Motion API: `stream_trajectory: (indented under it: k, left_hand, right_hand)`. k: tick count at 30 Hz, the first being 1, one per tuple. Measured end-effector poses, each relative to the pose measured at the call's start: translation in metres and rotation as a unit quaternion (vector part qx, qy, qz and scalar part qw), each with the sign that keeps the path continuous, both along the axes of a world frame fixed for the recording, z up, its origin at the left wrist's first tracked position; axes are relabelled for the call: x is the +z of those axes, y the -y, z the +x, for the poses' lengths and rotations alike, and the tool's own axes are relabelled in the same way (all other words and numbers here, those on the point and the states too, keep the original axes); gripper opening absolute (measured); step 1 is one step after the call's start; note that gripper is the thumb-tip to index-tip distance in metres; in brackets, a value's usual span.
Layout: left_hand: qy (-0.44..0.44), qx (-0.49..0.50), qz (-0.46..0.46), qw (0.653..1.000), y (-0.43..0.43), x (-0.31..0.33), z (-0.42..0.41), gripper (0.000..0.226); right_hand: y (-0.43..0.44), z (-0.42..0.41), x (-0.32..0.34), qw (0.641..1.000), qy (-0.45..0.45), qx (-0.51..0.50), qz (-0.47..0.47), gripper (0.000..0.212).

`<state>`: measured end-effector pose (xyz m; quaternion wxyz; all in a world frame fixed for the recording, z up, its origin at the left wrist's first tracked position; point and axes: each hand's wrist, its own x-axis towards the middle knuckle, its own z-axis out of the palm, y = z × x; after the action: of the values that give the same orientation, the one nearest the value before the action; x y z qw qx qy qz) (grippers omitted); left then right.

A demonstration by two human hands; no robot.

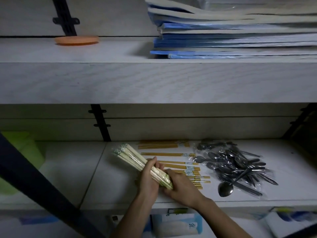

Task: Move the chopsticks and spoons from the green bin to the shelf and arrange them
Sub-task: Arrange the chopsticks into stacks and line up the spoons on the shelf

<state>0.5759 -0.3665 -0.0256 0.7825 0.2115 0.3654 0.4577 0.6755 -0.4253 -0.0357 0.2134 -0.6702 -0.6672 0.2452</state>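
A bundle of pale wrapped chopsticks (130, 156) lies slanted over the lower shelf (68, 169), tips pointing up-left. My left hand (148, 177) grips its middle from the left. My right hand (180, 185) closes around its near end. Behind the hands, several yellow chopstick pairs (171, 154) lie in rows on the shelf. To the right sits a heap of dark spoons (233, 164) in clear wrappers, with one loose spoon (225, 189) at the front. A green bin (18, 152) shows at the far left of the shelf.
The shelf board above (154, 83) overhangs the work area, bearing an orange lid (77, 40) and a stack of blue folders (231, 36). A dark diagonal brace (34, 182) crosses the lower left. Tissue packs (176, 224) lie below the shelf edge.
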Motion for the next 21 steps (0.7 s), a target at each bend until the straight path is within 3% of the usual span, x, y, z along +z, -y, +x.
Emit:
stream_trajectory:
  k: [3,5,7,9,10,12,14,16,17,18,21]
  left_hand:
    - [-0.032,0.031,-0.047,0.998,-0.005,-0.008,-0.019,0.013]
    - [-0.072,0.057,-0.032,0.995,-0.015,-0.015,-0.04,0.008]
    - [-0.164,0.075,0.028,0.983,-0.021,-0.024,-0.06,0.026]
    - [-0.307,0.081,0.139,0.938,-0.02,-0.032,-0.075,0.045]
    - [-0.378,0.065,0.222,0.896,-0.019,-0.035,-0.08,0.048]
    - [-0.472,-0.038,0.411,0.779,-0.017,-0.04,-0.088,0.05]
    - [-0.538,-0.209,0.522,0.628,-0.014,-0.04,-0.09,0.056]
    - [-0.595,-0.323,0.563,0.474,-0.014,-0.045,-0.088,0.065]
    - [-0.607,-0.351,0.564,0.435,-0.015,-0.046,-0.086,0.065]
    - [-0.61,-0.362,0.567,0.419,-0.017,-0.049,-0.086,0.064]
    - [-0.606,-0.358,0.591,0.395,-0.023,-0.059,-0.085,0.061]
  right_hand:
    - [0.0,0.011,-0.006,0.996,0.066,0.039,-0.034,0.037]
    - [0.002,0.025,-0.009,0.99,0.1,0.07,-0.073,0.041]
    - [0.005,0.04,-0.012,0.984,0.124,0.092,-0.094,0.047]
    - [0.008,0.051,-0.016,0.978,0.15,0.108,-0.101,0.048]
    - [0.009,0.055,-0.019,0.975,0.16,0.115,-0.107,0.048]
    - [0.011,0.058,-0.023,0.969,0.173,0.127,-0.118,0.049]
    - [0.01,0.059,-0.028,0.967,0.18,0.132,-0.121,0.049]
    - [0.01,0.058,-0.031,0.968,0.179,0.127,-0.12,0.049]
    - [0.009,0.058,-0.033,0.969,0.179,0.124,-0.116,0.048]
    - [0.009,0.058,-0.034,0.97,0.177,0.12,-0.113,0.047]
    - [0.008,0.061,-0.04,0.976,0.161,0.104,-0.106,0.045]
